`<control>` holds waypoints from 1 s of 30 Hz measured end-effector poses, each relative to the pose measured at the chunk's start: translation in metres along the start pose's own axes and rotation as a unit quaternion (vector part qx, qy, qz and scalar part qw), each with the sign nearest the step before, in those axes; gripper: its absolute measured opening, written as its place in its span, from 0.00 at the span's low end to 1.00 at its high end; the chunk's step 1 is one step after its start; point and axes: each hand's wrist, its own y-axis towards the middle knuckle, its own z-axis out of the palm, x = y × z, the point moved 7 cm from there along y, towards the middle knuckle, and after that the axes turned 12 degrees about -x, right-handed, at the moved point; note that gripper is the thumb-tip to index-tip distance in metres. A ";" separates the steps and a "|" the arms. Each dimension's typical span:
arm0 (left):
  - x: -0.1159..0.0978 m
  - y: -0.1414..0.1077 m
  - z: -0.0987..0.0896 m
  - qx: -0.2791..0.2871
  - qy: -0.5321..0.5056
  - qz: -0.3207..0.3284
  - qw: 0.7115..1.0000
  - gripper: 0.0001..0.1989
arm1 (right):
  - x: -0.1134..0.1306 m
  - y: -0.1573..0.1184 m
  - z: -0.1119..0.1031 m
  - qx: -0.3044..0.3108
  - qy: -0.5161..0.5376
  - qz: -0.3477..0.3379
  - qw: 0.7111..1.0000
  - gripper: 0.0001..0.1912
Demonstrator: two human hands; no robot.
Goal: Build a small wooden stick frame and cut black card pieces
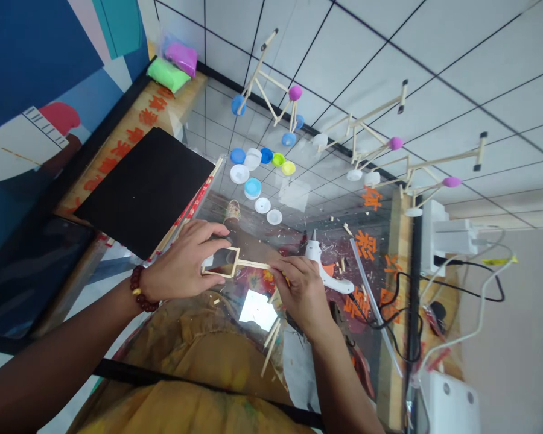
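My left hand (184, 256) grips one side of a small square frame of thin wooden sticks (233, 263), thumb below and fingers above. From the frame's right side a wooden stick (253, 264) sticks out. The far end of that stick is pinched in the fingertips of my right hand (301, 284). Both hands are just above the glass tabletop, with the frame between them. A white glue gun (328, 274) lies right beside my right hand. Loose wooden sticks (271, 343) lie on the near side, below the right hand.
Bottle caps (252, 188) lie mid-table. Stick-built models (271, 99) with caps and pink balls stand at the far edge. A black sheet (147, 191) lies left, near clay packs (169, 75). At right are a clear glue stick (375, 306), cables and a power strip (452, 238).
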 end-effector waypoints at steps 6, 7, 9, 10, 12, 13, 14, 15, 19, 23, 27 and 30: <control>0.000 0.001 0.000 0.004 -0.001 0.002 1.000 0.22 | 0.001 -0.002 0.001 -0.021 -0.008 -0.003 1.000 0.08; 0.000 0.002 0.000 0.005 -0.002 0.004 1.000 0.22 | 0.001 -0.002 0.002 -0.022 -0.008 -0.003 1.000 0.08; 0.000 0.002 0.000 0.007 -0.003 0.006 1.000 0.22 | 0.001 -0.003 0.003 -0.023 -0.008 -0.001 1.000 0.09; -0.001 0.002 0.000 0.008 -0.003 0.006 1.000 0.22 | 0.000 -0.004 0.003 -0.024 -0.008 0.000 1.000 0.09; -0.001 0.002 0.000 0.007 -0.002 0.005 1.000 0.22 | 0.000 -0.004 0.003 -0.028 -0.005 0.004 1.000 0.09; -0.001 0.002 0.000 0.004 -0.001 0.003 1.000 0.21 | 0.000 -0.004 0.003 -0.029 -0.003 0.008 1.000 0.08; -0.001 0.002 -0.001 0.002 0.000 0.002 1.000 0.21 | 0.000 -0.003 0.003 -0.030 -0.001 0.012 0.999 0.08; -0.001 0.002 -0.001 0.000 0.002 0.001 1.000 0.21 | 0.000 -0.003 0.003 -0.031 0.002 0.018 0.999 0.08; -0.003 0.003 -0.001 -0.002 0.006 0.010 1.000 0.21 | 0.000 -0.001 0.003 -0.039 0.019 0.035 0.998 0.08; -0.003 0.001 -0.001 -0.005 0.009 0.016 1.000 0.22 | -0.001 -0.002 0.002 -0.054 0.023 0.046 0.997 0.08; -0.003 -0.001 -0.002 -0.013 0.011 0.019 1.000 0.22 | -0.001 -0.006 0.002 -0.048 0.005 0.055 0.997 0.07; -0.003 -0.002 -0.002 -0.016 0.010 0.025 1.000 0.25 | 0.000 -0.009 0.002 -0.030 -0.022 0.064 0.997 0.08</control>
